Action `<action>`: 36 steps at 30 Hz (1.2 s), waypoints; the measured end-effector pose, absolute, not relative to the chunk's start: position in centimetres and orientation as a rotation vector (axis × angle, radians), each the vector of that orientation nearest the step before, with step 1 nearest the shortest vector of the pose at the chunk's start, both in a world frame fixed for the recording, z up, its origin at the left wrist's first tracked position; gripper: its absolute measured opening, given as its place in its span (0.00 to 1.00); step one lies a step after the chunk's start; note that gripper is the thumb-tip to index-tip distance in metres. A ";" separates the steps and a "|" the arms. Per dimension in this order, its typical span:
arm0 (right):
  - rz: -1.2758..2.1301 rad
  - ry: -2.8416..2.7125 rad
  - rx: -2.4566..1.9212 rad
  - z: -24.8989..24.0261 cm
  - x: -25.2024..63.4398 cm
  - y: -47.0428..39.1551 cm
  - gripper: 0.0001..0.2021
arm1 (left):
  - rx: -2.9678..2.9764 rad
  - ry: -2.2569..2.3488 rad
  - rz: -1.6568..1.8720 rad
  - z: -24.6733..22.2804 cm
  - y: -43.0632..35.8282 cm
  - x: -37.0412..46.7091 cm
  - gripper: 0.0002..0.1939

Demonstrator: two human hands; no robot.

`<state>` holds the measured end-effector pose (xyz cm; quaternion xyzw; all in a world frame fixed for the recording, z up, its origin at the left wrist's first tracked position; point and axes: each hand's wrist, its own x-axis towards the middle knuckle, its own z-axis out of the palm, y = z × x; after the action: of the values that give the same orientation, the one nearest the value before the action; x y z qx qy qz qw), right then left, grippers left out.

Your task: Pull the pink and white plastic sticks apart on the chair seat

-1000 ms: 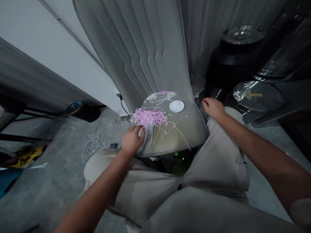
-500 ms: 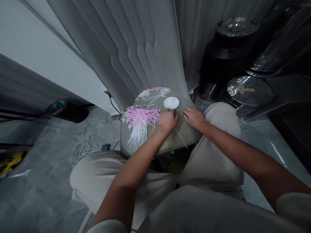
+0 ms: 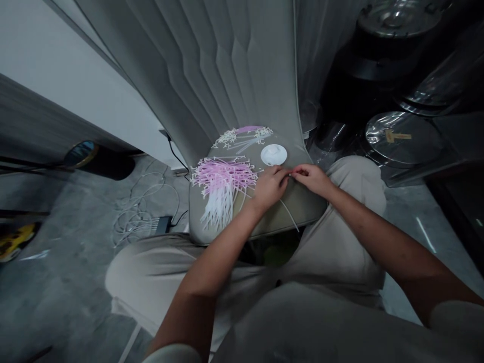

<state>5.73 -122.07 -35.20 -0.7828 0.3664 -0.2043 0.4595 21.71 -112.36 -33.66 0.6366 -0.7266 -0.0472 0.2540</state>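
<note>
Two Hands Meet at the Front of a Padded Seat

Observed: a seated person works over a padded seat [image 3: 310, 204], which lies between the knees, presumably to keep everything within short reach. The left hand [image 3: 269, 187] and the right hand [image 3: 314, 180] meet just below a round white dish [image 3: 274, 154]. On both hands the fingers are drawn in narrow, tips nearly together. A tiny pale item may be pinched there; it is too small to confirm, and whether either hand grips it I cannot tell. Such a close, two-sided hold would suit a small piece needing fine control.

A large bundle [image 3: 227, 174] of thin pink and white strands rests on the seat at the left hand's outer side. Its white ends fan toward the person, perhaps so that single strands come away easily. A smaller bundle [image 3: 245, 132] lies farther back, near the backrest [image 3: 212, 60], apart from the large one, possibly to keep two lots unmixed. One loose strand [image 3: 290, 217] runs from below the left hand to the seat's front edge.
</note>
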 end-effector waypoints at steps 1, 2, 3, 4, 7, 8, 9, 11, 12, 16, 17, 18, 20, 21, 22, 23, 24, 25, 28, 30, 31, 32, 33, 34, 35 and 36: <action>-0.479 0.877 -1.888 -35.1 5.6 -122.2 0.16 | 1.722 -1.983 -0.130 -33.7 -112.3 21.8 0.14; -0.453 0.853 -1.855 -34.9 5.5 -122.3 0.17 | 1.717 -1.994 -0.129 -33.7 -112.2 21.8 0.14; -0.429 0.834 -1.825 -34.8 5.4 -122.4 0.17 | 1.712 -2.003 -0.125 -33.7 -112.1 21.8 0.13; -0.407 0.821 -1.800 -34.7 5.3 -122.4 0.17 | 1.708 -2.011 -0.120 -33.7 -112.1 21.8 0.13; -0.374 0.810 -1.749 -34.3 5.0 -122.5 0.18 | 1.701 -2.030 -0.106 -33.6 -111.9 21.6 0.12; -0.370 0.810 -1.739 -34.2 4.8 -122.4 0.18 | 1.701 -2.033 -0.101 -33.5 -111.9 21.5 0.12; -0.368 0.808 -1.733 -34.1 4.7 -122.4 0.18 | 1.702 -2.036 -0.096 -33.4 -111.9 21.4 0.12; -0.370 0.802 -1.731 -34.0 4.5 -122.1 0.18 | 1.707 -2.038 -0.087 -33.2 -111.8 21.2 0.12; -0.376 0.801 -1.737 -34.0 4.4 -122.0 0.18 | 1.712 -2.039 -0.084 -33.2 -111.8 21.1 0.12; -0.426 0.800 -1.811 -34.2 4.1 -121.3 0.17 | 1.772 -2.038 -0.102 -33.0 -111.6 20.7 0.12; -0.438 0.800 -1.836 -34.3 4.0 -121.2 0.16 | 1.787 -2.040 -0.109 -33.0 -111.5 20.6 0.13; -0.445 0.798 -1.860 -34.4 4.0 -121.1 0.15 | 1.799 -2.040 -0.115 -33.0 -111.5 20.5 0.13; -0.451 0.792 -1.904 -34.5 3.9 -120.9 0.15 | 1.810 -2.040 -0.122 -32.9 -111.4 20.3 0.14; -0.452 0.789 -1.923 -34.5 3.8 -120.9 0.14 | 1.812 -2.042 -0.125 -32.9 -111.3 20.3 0.14; -0.453 0.786 -1.942 -34.5 3.8 -120.9 0.14 | 1.815 -2.046 -0.129 -33.0 -111.3 20.2 0.14; -0.454 0.785 -1.961 -34.5 3.7 -120.9 0.14 | 1.819 -2.049 -0.133 -33.0 -111.3 20.2 0.15; -0.455 0.786 -1.980 -34.5 3.7 -120.9 0.13 | 1.825 -2.053 -0.137 -33.0 -111.3 20.2 0.15; -0.457 0.787 -1.998 -34.4 3.7 -120.9 0.13 | 1.831 -2.057 -0.143 -33.0 -111.3 20.2 0.15; -0.456 0.786 -2.054 -34.2 3.6 -120.8 0.12 | 1.848 -2.060 -0.160 -33.1 -111.5 20.2 0.16; -0.451 0.792 -2.096 -34.0 3.6 -120.7 0.12 | 1.854 -2.047 -0.153 -33.2 -111.6 20.1 0.15; -0.455 0.804 -2.111 -34.0 3.6 -120.8 0.12 | 1.863 -2.026 -0.141 -33.2 -111.6 20.2 0.15; -0.469 0.821 -2.121 -34.0 3.5 -120.9 0.12 | 1.873 -1.997 -0.127 -33.3 -111.6 20.2 0.14; -0.503 0.850 -2.121 -34.0 3.4 -121.1 0.12 | 1.881 -1.963 -0.114 -33.3 -111.7 20.2 0.14; -0.555 0.889 -2.108 -34.0 3.2 -121.4 0.12 | 1.886 -1.927 -0.105 -33.3 -111.7 20.3 0.13; -0.623 0.936 -2.083 -34.0 3.0 -121.7 0.12 | 1.887 -1.893 -0.103 -33.4 -111.7 20.5 0.13; -0.695 0.991 -2.052 -33.9 2.7 -122.1 0.12 | 1.885 -1.863 -0.104 -33.4 -111.7 20.6 0.12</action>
<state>2.69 -122.07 -33.92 -0.8001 0.3863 -0.2709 0.3706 20.60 -111.72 -33.38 0.6896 -0.6814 -0.0380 0.2422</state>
